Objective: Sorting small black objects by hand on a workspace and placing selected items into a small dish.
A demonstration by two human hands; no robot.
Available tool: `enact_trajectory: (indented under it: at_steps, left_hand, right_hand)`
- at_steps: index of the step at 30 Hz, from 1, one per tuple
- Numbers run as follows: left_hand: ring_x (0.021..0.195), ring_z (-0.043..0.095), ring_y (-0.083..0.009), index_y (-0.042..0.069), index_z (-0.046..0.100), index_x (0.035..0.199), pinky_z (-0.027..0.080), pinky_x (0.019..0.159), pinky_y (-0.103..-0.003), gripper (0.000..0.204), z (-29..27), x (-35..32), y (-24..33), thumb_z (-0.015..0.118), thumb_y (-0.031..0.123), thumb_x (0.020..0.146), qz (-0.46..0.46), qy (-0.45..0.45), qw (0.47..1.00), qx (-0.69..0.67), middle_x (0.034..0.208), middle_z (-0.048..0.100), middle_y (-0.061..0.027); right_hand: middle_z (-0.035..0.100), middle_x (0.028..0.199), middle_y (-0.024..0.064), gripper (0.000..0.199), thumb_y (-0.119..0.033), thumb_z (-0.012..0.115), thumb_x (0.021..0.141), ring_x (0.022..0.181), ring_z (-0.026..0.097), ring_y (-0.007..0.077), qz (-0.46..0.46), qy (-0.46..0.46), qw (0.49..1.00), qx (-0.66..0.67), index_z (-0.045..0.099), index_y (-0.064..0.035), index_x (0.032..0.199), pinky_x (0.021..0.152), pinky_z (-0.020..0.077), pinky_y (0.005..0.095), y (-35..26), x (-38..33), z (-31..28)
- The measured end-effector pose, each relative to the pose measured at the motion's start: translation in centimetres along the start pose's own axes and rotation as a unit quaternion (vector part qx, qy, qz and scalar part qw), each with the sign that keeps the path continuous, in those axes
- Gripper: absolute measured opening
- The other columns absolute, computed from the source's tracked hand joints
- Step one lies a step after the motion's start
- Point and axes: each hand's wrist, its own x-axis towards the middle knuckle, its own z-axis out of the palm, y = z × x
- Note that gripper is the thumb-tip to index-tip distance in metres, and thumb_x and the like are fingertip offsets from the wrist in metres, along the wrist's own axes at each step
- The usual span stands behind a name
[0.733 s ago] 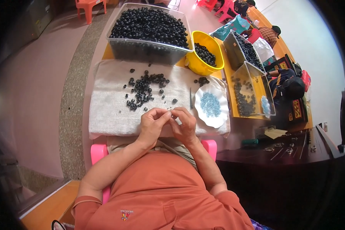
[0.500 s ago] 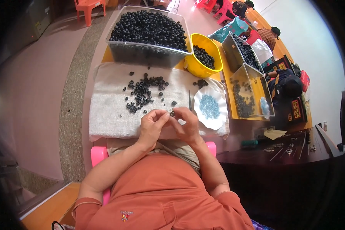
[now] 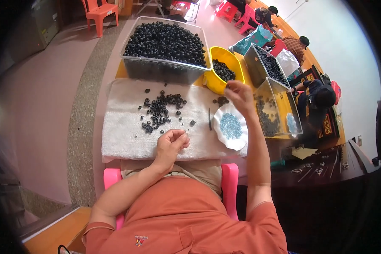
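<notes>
My right hand (image 3: 241, 97) is raised at the near rim of the yellow tub (image 3: 215, 84), its fingers pinched on a small black bead (image 3: 228, 86). Inside the tub lie more black beads (image 3: 223, 70). Over the front of the white towel (image 3: 122, 142), my left hand (image 3: 172, 146) is closed, thumb against forefinger; whatever it pinches is too small to make out. Beyond it a loose pile of black beads (image 3: 158, 110) is spread on the towel. Beneath my right wrist stands a white scalloped dish (image 3: 237, 144) of tiny pale-blue pieces (image 3: 230, 126), with dark tweezers (image 3: 210, 119) alongside.
A large clear bin (image 3: 165, 65) heaped with black beads stands at the back. Two more clear bins (image 3: 262, 63) hold beads on the right. Beyond them a co-worker (image 3: 319, 97) sits. A dark table (image 3: 317, 169) with metal parts is at the lower right.
My hands have parted. The right one has moved away and to the right, to the yellow tub, with a black bead; the left stays over the towel, still pinched.
</notes>
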Motion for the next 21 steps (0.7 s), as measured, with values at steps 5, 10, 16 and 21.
enact_trajectory:
  at_steps: [5, 10, 16, 21]
  left_hand:
    - [0.08, 0.064, -0.0113, 0.001, 0.061, 0.106, 0.053, 0.071, -0.022, 0.019, -0.2, 0.0, 0.1, 0.066, 0.015, 0.093, 0.003, 0.005, 1.0, -0.005, 0.09, 0.066, -0.0057]
    - [0.079, 0.064, -0.011, 0.002, 0.061, 0.106, 0.052, 0.07, -0.022, 0.018, 0.0, -0.1, 0.4, 0.066, 0.015, 0.093, 0.002, 0.012, 1.0, -0.006, 0.09, 0.066, -0.0054]
    - [0.082, 0.064, -0.0126, -0.001, 0.06, 0.106, 0.055, 0.075, -0.025, 0.019, -0.3, 0.3, -0.2, 0.065, 0.012, 0.093, 0.005, 0.002, 1.0, -0.012, 0.091, 0.065, -0.0066]
    - [0.081, 0.064, -0.0129, -0.001, 0.06, 0.107, 0.055, 0.076, -0.026, 0.019, -0.1, -0.1, 0.1, 0.065, 0.012, 0.093, 0.005, 0.006, 1.0, -0.014, 0.091, 0.065, -0.0069]
  right_hand:
    - [0.071, 0.087, 0.0072, 0.033, -0.008, 0.073, 0.083, 0.074, 0.067, 0.0129, -0.016, 0.216, 0.959, -0.185, 0.067, 0.0027, 0.114, 0.069, 0.0534, 0.0248, 0.6, 2.0, 1.1]
    - [0.072, 0.086, 0.0063, 0.028, -0.006, 0.071, 0.083, 0.072, 0.068, 0.0146, -0.024, 0.188, 0.979, -0.077, 0.069, 0.0003, 0.109, 0.069, 0.0542, 0.026, 1.1, -1.5, 4.2]
    - [0.069, 0.081, 0.0115, 0.017, -0.007, 0.073, 0.082, 0.072, 0.067, 0.017, -0.066, -0.047, 0.995, -0.059, 0.07, 0.0006, 0.096, 0.065, 0.0528, 0.0291, -2.3, -5.3, 8.3]
    - [0.068, 0.09, 0.0121, 0.018, -0.016, 0.071, 0.083, 0.08, 0.068, 0.0279, -0.081, -0.128, 0.984, -0.09, 0.071, -0.0043, 0.097, 0.072, 0.0533, 0.0368, -4.7, -5.5, 10.3]
